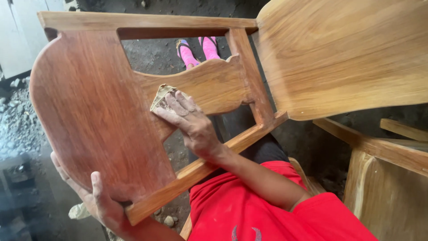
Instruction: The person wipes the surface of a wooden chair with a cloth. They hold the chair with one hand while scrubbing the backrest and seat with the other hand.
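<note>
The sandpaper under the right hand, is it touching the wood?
Touching. The head view shows the right hand pressing the sandpaper flat against the wooden chair frame, no gap visible.

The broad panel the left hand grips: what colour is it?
Reddish-brown, darker than the pale frame rails; the wide panel shows best in the head view.

Wearing a bright red short-sleeved shirt (249, 209), loose over the torso at about 5 o'clock, with part of a small grey curved emblem near the bottom edge. Dark trousers (263, 149) over the lap just above the shirt; both forearms bare below the sleeves, no watch, ring or glove on the right hand (189, 122) or the left hand (96, 201), pale dust over the fingers (178, 105). Pink socks in open sandals with dark straps on the feet (198, 51), up at 12 o'clock.
</note>
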